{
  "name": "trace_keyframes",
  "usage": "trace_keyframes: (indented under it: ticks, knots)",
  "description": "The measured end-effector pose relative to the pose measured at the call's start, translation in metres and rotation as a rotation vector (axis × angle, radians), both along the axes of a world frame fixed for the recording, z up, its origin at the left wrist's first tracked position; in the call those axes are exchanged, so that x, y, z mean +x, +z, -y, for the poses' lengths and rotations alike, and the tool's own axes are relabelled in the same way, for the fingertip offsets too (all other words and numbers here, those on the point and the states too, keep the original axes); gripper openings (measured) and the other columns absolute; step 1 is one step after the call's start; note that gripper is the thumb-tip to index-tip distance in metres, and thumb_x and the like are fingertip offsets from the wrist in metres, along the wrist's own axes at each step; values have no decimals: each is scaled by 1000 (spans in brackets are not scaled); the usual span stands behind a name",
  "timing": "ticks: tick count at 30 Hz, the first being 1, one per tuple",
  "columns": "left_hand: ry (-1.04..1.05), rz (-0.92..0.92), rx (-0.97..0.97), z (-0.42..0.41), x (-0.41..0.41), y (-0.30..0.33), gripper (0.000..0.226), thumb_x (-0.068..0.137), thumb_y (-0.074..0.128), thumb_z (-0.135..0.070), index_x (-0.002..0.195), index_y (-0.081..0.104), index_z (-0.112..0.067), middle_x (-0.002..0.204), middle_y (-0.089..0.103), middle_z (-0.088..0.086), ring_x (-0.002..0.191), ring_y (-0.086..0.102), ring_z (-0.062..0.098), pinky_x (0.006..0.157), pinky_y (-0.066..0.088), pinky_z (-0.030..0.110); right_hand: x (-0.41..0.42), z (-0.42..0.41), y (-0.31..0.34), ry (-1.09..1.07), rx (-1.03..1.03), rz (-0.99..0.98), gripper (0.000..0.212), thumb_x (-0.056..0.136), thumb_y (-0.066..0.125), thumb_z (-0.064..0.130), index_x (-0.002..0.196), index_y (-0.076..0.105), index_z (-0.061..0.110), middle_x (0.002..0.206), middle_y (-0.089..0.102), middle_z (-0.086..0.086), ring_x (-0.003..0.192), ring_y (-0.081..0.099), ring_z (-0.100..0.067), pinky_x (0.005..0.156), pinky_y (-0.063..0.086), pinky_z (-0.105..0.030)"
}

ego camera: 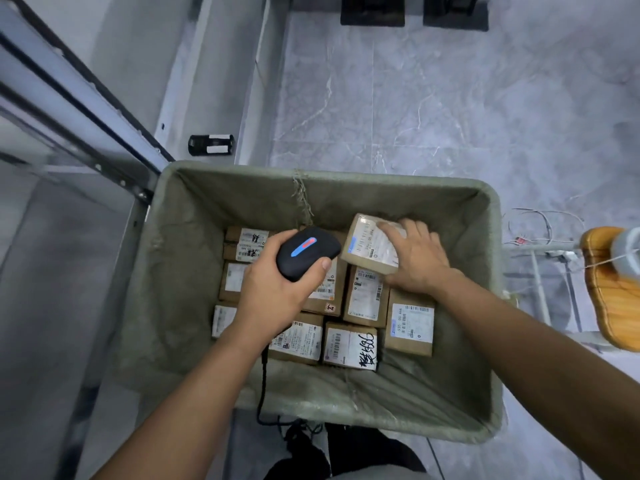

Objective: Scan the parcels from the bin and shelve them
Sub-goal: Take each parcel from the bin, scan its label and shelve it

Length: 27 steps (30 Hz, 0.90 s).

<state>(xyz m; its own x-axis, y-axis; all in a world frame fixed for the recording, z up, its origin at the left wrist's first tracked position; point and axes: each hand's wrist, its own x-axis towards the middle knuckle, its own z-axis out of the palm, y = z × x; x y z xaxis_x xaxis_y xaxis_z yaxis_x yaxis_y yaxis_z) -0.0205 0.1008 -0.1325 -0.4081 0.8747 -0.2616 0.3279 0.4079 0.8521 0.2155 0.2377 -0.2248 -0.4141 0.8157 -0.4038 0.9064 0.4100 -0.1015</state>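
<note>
Grey marble-veined floor tiles (433, 98) across the upper right of the frame, open and unobstructed up to two dark rectangular bases (414, 10) at the top edge. Metal shelving frame (79, 109) running diagonally down the left side, one upright meeting the upper left corner of the bin. Small black cylinder with white labels (211, 145) lying on the floor just beyond that corner.

Fabric-lined bin (194, 341) filling the centre, rim rounded, olive liner sloping steeply to a floor packed with cardboard parcels (349, 344) laid flat, labels up, edges touching. Bare liner showing along the near wall and the right wall; free room otherwise only above the parcels.

Left hand (273, 292) at centre, fingers and thumb curled round a black handheld scanner (308, 252), head bearing a blue and red light strip and pointing toward the upper right; coiled black cable (264, 386) trailing down over the near rim. Right hand (415, 258) right of centre, gripping a tilted parcel (370, 245) from its right edge, thumb under the lower corner, fingers spread over the far end; parcel raised above the others, white label facing up, just beside the scanner head.

Wooden stool seat (609, 292) and loose white wires (547, 226) at the right edge, outside the bin rim. Dark shoes (346, 452) below the near rim at the bottom.
</note>
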Motion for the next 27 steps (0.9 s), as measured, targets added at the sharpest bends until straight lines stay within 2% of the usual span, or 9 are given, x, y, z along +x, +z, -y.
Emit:
trace_keyframes:
  ticks: [4,8,11,14,17,19,22,27]
  knots:
    - [-53,-58,50,26,-14,25,57,78,87,-40,127,59,-38,103,65,-29,93,61,-17,74,43,1,-9,26,45,66,55,-59,111,69,77,56,157,12,39,156,23,-9,139,22,-28,113,26,-46]
    - [-115,-137,93,64,-31,50,65,76,87,-43,133,57,-37,107,68,-21,96,65,-4,79,49,8,-22,56,91,141,149,-85,114,68,80,54,157,10,40,159,21,-9,142,21,-28,115,27,-46]
    - [-136,-200,151,94,-42,66,67,76,88,-39,134,57,-33,103,69,-18,89,66,-2,75,44,2,-34,80,122,198,226,-99,113,70,80,54,158,12,37,160,22,-10,143,21,-29,115,27,-47]
    - [-136,-252,186,124,-53,79,68,75,88,-42,134,56,-35,103,72,-14,82,67,2,76,49,11,-48,102,147,251,275,-124,111,71,79,56,159,13,37,160,21,-10,145,19,-29,117,24,-47]
    - [-142,-315,185,156,-64,89,71,75,87,-50,135,52,-41,106,72,-15,89,69,9,81,55,26,-63,124,166,295,307,-159,111,72,79,57,159,13,38,161,20,-9,146,17,-28,119,23,-48]
    - [-130,-349,199,177,-70,98,72,74,88,-50,136,51,-42,107,72,-16,92,69,10,83,55,28,-73,138,174,323,336,-177,111,72,79,57,159,12,39,161,20,-9,146,17,-28,118,22,-48]
    - [-127,-407,224,200,-81,112,73,73,88,-50,136,52,-40,100,70,-18,87,70,10,82,56,29,-89,158,185,364,361,-209,108,73,80,53,159,15,38,161,21,-8,146,16,-26,117,22,-47]
    - [-150,-595,202,229,-100,126,79,68,73,-71,136,48,-41,109,74,-9,94,72,23,81,57,34,-113,188,202,462,358,-211,106,74,79,47,158,16,38,162,20,-9,148,16,-30,119,22,-48]
